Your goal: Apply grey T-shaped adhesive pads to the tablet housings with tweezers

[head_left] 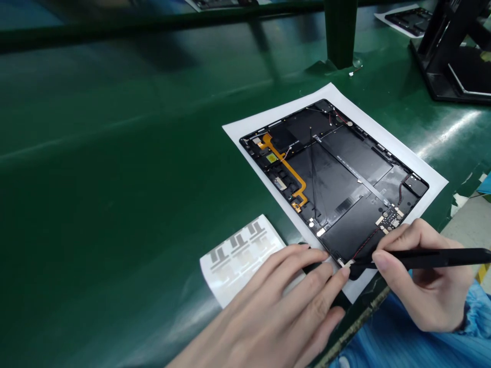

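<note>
While the right hand point(424, 286) pinches a slim black stylus point(433, 258) like a pen, its tip set down at a white tab point(347, 263) on the corner of the tablet back housing point(330, 179), the left hand point(264, 306) lies open, pressing on the housing's near edge, apparently to steady it; the hands are apart, though close at that corner; a blue pleated sleeve point(402, 327) shows below the right hand; the housing, its orange flex cable point(286, 161) exposed, sits on a white paper sheet point(330, 94), likely protecting it from the green surface point(115, 204); a sheet of printed labels point(238, 260) lies just beside the left hand; farther off stand a green post point(340, 30) and a black stand point(441, 61).
</note>
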`<move>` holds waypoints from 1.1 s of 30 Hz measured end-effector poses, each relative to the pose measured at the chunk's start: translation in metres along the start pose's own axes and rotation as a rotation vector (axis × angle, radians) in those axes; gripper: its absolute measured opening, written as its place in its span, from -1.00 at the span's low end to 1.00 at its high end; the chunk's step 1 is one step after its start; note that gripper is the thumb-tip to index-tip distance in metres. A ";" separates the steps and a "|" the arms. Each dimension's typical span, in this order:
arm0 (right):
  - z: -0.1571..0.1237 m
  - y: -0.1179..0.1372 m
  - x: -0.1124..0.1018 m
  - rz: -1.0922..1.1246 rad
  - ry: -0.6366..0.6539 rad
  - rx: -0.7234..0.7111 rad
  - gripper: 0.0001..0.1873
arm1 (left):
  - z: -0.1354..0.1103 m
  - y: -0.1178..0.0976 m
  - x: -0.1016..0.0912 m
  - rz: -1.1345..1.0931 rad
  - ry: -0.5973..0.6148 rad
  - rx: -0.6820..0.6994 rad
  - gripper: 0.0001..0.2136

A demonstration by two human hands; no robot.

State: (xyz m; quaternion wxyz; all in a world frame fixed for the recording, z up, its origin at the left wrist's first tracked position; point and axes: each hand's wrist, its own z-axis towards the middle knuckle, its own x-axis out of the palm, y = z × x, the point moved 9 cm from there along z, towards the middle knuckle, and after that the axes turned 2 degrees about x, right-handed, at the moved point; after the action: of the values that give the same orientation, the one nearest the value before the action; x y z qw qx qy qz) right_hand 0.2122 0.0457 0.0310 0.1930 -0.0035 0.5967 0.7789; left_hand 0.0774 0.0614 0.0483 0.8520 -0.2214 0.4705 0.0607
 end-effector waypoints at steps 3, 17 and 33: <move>0.002 0.000 -0.007 -0.052 -0.044 0.004 -0.85 | -0.003 -0.001 0.004 0.009 0.043 0.011 -0.74; 0.005 -0.002 0.010 0.002 0.123 0.047 -0.81 | -0.026 -0.002 0.018 0.033 0.157 0.028 -0.71; 0.006 -0.004 0.011 0.014 0.110 0.078 -0.81 | -0.003 -0.003 0.005 -0.043 0.063 0.077 -0.78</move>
State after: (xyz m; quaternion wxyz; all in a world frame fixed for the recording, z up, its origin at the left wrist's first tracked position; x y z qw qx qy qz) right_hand 0.2049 0.0551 0.0259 0.1544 -0.0349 0.6365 0.7549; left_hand 0.0785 0.0566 0.0436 0.8459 -0.2004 0.4940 0.0172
